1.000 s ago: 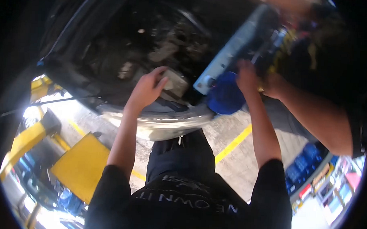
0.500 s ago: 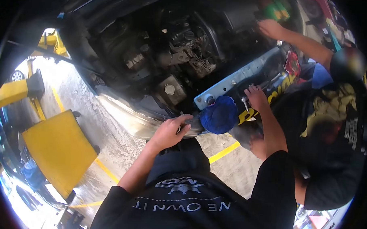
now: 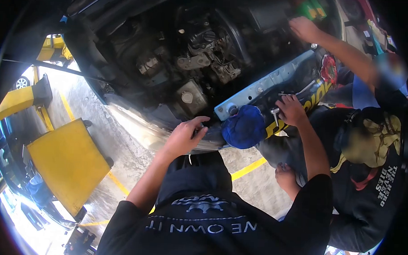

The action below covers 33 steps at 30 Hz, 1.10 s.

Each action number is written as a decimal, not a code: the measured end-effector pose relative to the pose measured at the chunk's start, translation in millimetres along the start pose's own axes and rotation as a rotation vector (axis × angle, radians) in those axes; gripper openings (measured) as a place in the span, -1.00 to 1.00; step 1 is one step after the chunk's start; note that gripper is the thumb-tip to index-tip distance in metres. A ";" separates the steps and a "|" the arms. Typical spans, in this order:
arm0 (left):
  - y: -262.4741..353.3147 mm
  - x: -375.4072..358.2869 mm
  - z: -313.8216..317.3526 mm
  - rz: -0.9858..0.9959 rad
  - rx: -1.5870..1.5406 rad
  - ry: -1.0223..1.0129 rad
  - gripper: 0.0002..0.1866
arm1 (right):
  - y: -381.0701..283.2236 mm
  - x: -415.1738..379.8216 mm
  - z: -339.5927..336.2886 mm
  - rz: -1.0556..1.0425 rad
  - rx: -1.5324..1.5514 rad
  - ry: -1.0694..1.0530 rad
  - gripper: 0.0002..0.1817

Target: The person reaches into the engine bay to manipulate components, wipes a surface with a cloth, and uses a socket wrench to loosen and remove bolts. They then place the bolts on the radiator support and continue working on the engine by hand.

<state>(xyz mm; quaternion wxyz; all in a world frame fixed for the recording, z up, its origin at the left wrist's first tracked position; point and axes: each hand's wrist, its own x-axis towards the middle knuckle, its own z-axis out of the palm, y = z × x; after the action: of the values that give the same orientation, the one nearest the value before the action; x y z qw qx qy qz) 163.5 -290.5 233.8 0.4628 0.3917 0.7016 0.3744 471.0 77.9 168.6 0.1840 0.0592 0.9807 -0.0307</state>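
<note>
My left hand (image 3: 184, 136) is held over the car's front edge by the headlight (image 3: 157, 128), thumb apart from the fingers and nothing visible in it. On the black fender cover with yellow letters (image 3: 310, 103), my right hand (image 3: 292, 110) curls its fingers at a chrome socket wrench (image 3: 275, 113); its handle is partly hidden by the hand. More long chrome tools (image 3: 304, 89) lie just beyond the fingers. Between my hands a bunched blue cloth (image 3: 244, 127) sits at the end of the light-blue crossmember (image 3: 264, 86).
The open engine bay (image 3: 211, 60) lies ahead. At right a co-worker in a black shirt (image 3: 369, 147) leans in, one hand (image 3: 304, 30) near a green object (image 3: 312, 11). A yellow wheeled platform (image 3: 68, 163) and a yellow lift arm (image 3: 16, 102) are at left.
My left hand has shifted slightly left and up, its fingers more extended. My right hand has moved a little right. The co-worker's body has shifted lower at the right.
</note>
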 end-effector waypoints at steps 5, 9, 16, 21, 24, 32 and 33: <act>-0.6 23.3 28.7 0.044 -0.065 -0.049 -0.68 | 5.9 -10.5 -4.4 0.098 0.088 0.077 -0.58; -17.5 45.0 63.5 0.081 -0.186 -0.044 -0.72 | 13.6 -18.2 22.2 0.205 0.190 0.277 -0.71; -24.3 84.9 128.6 0.045 -0.405 -0.162 -0.71 | 2.3 -6.6 46.6 0.632 0.274 0.126 -0.57; -0.7 104.1 175.0 0.052 -0.434 -0.093 -0.69 | -1.5 -2.9 48.4 0.669 0.364 0.190 -0.48; 13.5 121.4 193.3 0.044 -0.441 0.043 -0.67 | -18.9 0.5 38.3 0.734 0.467 0.241 -0.46; 54.2 130.9 148.0 -0.080 -0.207 0.220 -0.57 | -124.1 4.8 -71.6 0.725 1.159 0.215 -0.48; 38.3 127.2 140.3 -0.036 -0.157 0.103 -0.60 | -137.4 0.8 -91.9 0.725 1.231 0.072 -0.48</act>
<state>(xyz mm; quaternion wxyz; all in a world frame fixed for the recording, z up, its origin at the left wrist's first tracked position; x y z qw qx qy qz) 269.9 -137.9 181.6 0.4620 0.3217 0.7000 0.4393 419.9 -50.6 259.1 0.0834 0.4756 0.7093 -0.5136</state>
